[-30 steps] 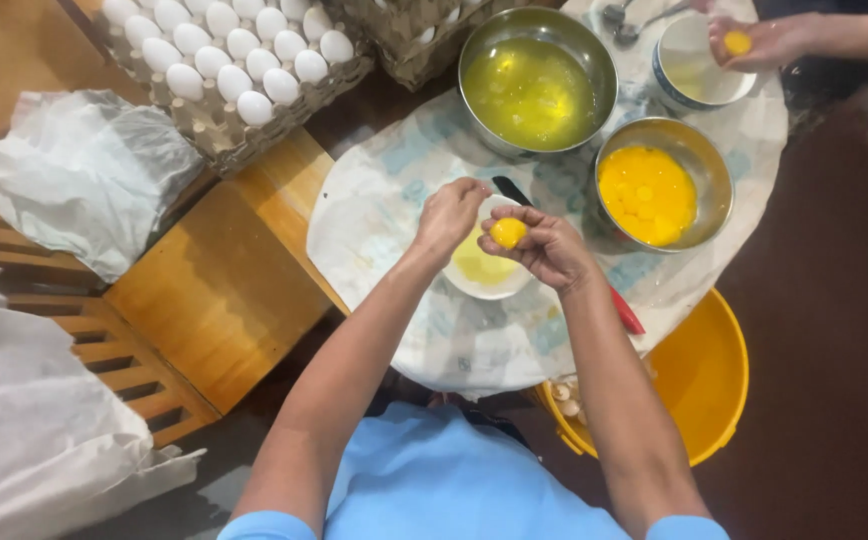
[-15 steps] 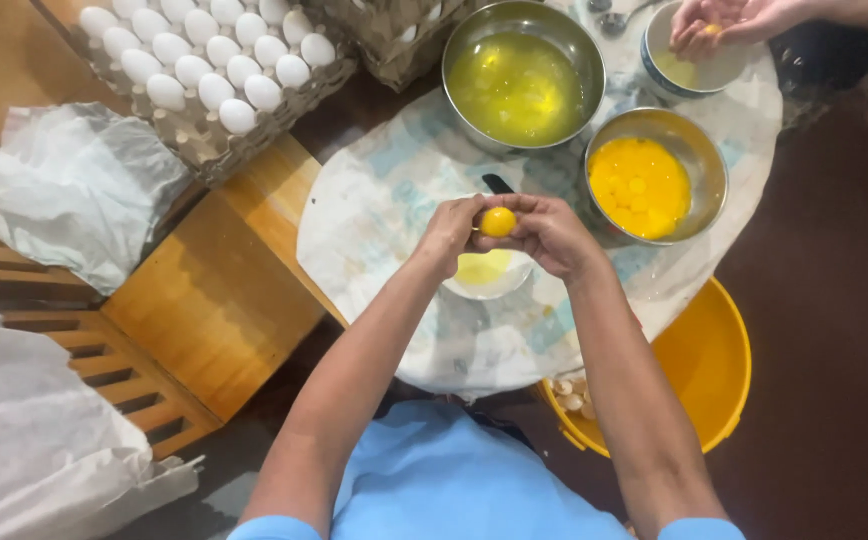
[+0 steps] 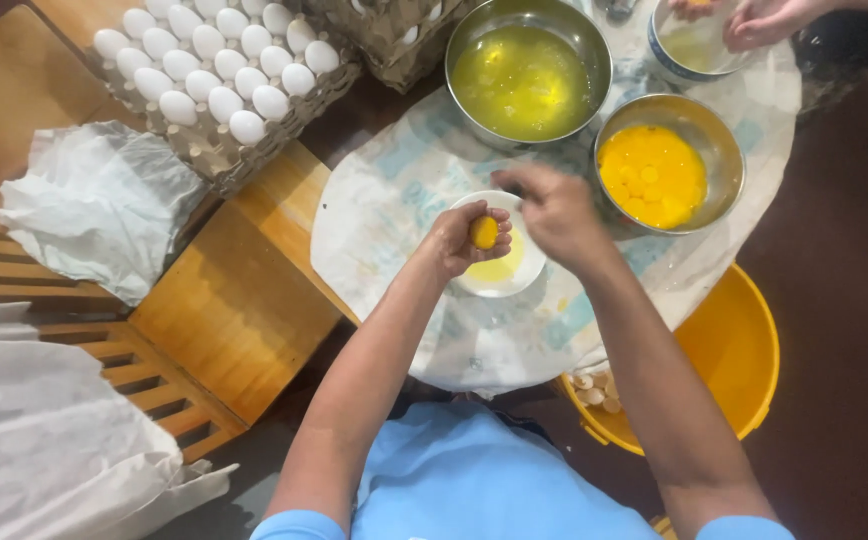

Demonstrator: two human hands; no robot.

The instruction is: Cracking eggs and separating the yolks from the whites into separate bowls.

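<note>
Yellow round egg yolk (image 3: 484, 232) cupped in left hand (image 3: 464, 240), fingers curled loosely about it, held over small white round bowl (image 3: 499, 262) with pale yellow liquid at bottom; right hand (image 3: 554, 210) just beside, over far rim of bowl, fingers bent downward, grip on anything not discernible. Bowl on round table under pale printed plastic sheet (image 3: 394, 200). Beyond right hand: steel bowl of orange-yellow yolks (image 3: 666, 165); to its left, larger steel bowl of clear yellowish egg white (image 3: 526, 75). Grey cardboard tray of white eggs (image 3: 214, 75) at upper left, on wooden slatted surface (image 3: 234, 310); crumpled white plastic bag (image 3: 104, 205) near it. Yellow plastic bucket (image 3: 724, 370) with broken eggshells below table edge, at right. Second person's hand (image 3: 769, 20) at top right, over blue-rimmed white bowl (image 3: 694, 50). Light blue shirt (image 3: 474, 485) at bottom of view.
</note>
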